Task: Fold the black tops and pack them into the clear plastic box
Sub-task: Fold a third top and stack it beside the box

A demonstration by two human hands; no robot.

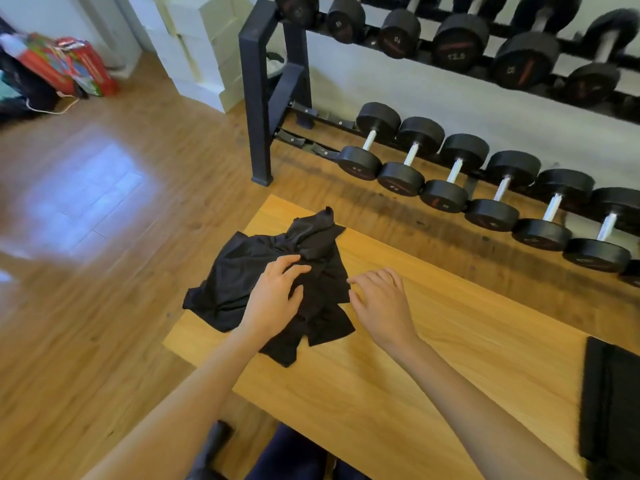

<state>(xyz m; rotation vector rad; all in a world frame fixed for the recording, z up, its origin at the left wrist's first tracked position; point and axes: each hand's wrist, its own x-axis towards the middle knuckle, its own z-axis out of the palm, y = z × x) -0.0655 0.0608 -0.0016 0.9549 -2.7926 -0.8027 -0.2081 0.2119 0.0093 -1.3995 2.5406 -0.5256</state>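
Bare tabletop (450,341) lies open between two cloth heaps.
The crumpled black top (263,271) covers the left end; folded black fabric (609,403) lies at the right edge; the dumbbell rack (485,188) stands beyond the far side.

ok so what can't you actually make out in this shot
- Clear plastic box: not in the head view at all.
- Crumpled black top: the left hand covers its middle; whether it is one garment or several cannot be told.
- Folded black item: cut off by the right edge.
- Dumbbell markings: too blurred to read reliably.
- Right hand: cloth contact unclear.
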